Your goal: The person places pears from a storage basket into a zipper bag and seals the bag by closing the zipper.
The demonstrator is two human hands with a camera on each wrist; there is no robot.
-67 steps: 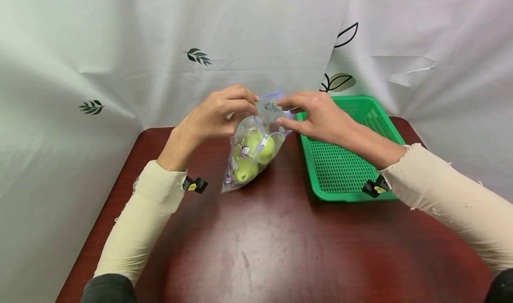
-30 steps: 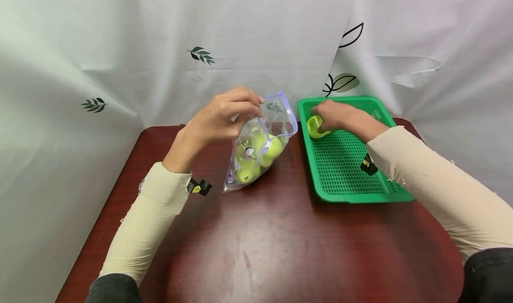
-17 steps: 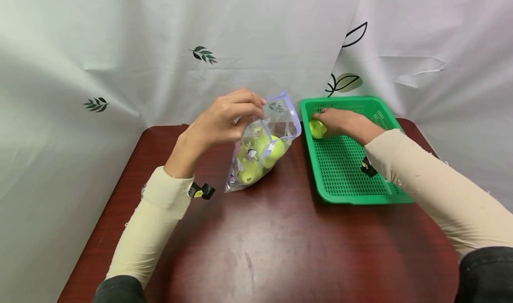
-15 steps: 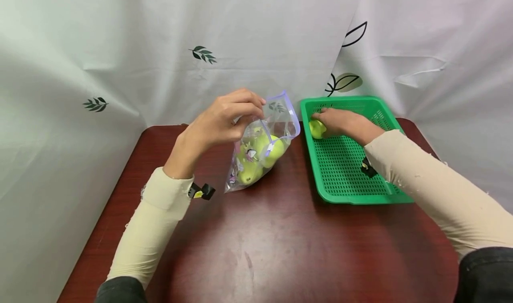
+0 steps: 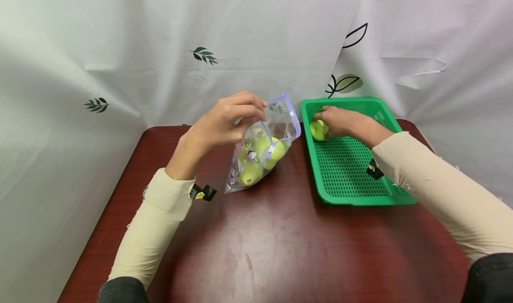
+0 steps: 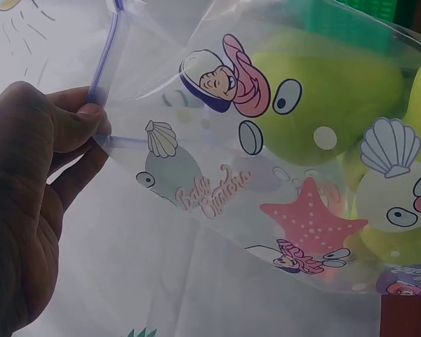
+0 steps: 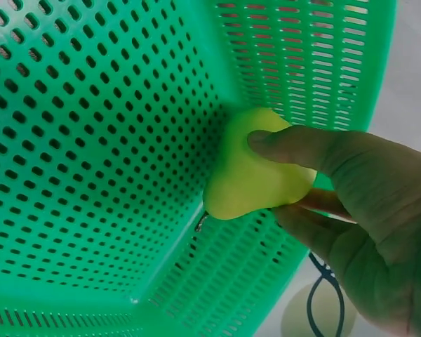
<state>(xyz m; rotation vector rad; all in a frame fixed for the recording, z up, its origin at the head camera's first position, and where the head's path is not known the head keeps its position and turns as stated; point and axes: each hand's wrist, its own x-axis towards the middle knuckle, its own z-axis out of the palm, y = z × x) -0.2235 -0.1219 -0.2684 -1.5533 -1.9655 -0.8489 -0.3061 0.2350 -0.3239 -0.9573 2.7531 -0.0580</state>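
My left hand [image 5: 228, 118] pinches the rim of a clear zip bag [image 6: 217, 140] between thumb and fingers. The bag has a purple zip edge and printed shells and a starfish, and its mouth gapes toward the right. Several yellow-green pears [image 5: 250, 171] lie inside it, low down near the table. My right hand [image 5: 340, 122] reaches into the green basket [image 5: 316, 178] and grips one pear [image 7: 256, 172] at the far left corner. In the right wrist view the thumb lies on one side of that pear and fingers on the other; its stem points down-left.
The basket, with slotted walls and floor, stands right of the bag on a dark red-brown table [image 5: 256, 245]. A white curtain [image 5: 256, 31] with leaf prints hangs directly behind the table.
My right hand has left the bag's mouth, moved right into the basket and taken hold of a pear. The left hand keeps its pinch on the bag, nearly in place.
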